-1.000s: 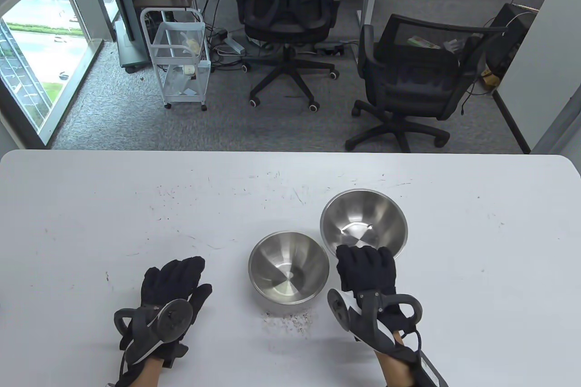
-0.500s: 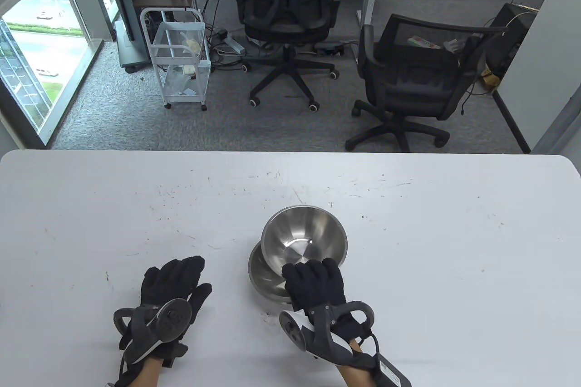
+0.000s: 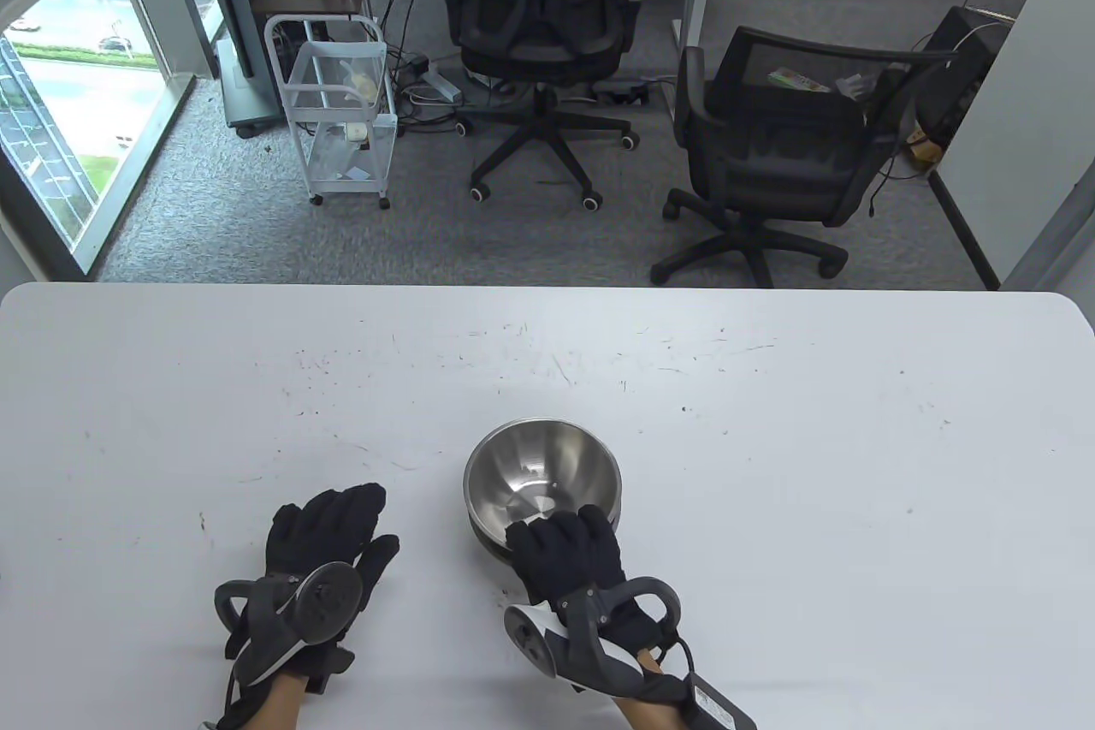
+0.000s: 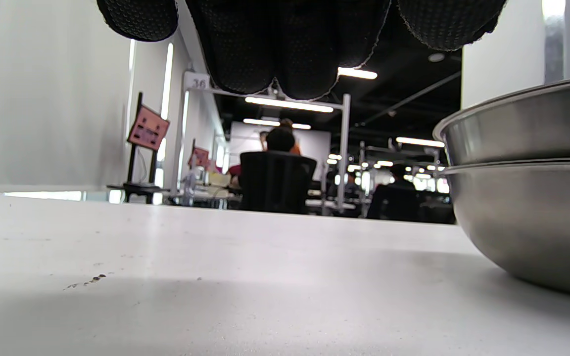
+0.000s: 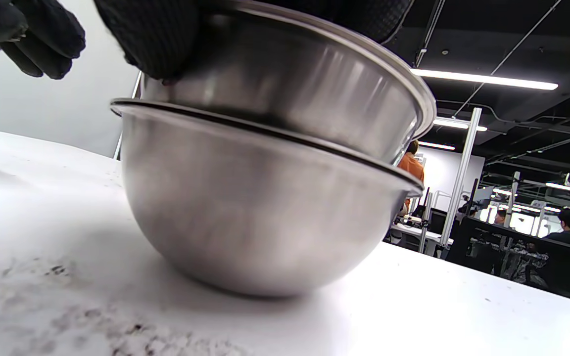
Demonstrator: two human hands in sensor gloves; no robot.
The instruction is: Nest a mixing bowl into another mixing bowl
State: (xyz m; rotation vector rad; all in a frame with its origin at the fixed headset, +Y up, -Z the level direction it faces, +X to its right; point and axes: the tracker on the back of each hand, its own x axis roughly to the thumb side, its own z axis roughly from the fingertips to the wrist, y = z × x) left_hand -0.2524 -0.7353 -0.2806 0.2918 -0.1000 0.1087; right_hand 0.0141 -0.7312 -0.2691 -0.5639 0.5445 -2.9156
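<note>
- Table view: the upper mixing bowl sat inside the lower mixing bowl at lower centre of the frame, on the white table. Only a thin crescent of the lower rim showed at the near left edge.
- Table view: the right hand gripped the near rim of the upper bowl, fingers curled over the lip. The left hand lay flat on the table at lower left, fingers spread, holding nothing, well apart from the bowls.
- Left wrist view: both rims appeared stacked at the right edge, upper bowl over lower bowl, with a narrow seam between them. The left hand's fingers hung at the top edge, gripping nothing.
- Right wrist view: the upper bowl was tilted, its rim nearly touching the lower rim at frame left and raised at right, so it looked not fully seated. The lower bowl rested on the table. The right hand's fingers pressed the upper bowl's wall just under its rim.
- Handling judgement: thin polished steel, likely light, rigid and slippery against the glove fabric. The rolled rim appeared the surest place to hold; the smooth curved wall offered little purchase. The lower bowl's round base could rock or slide if pushed off-centre.
</note>
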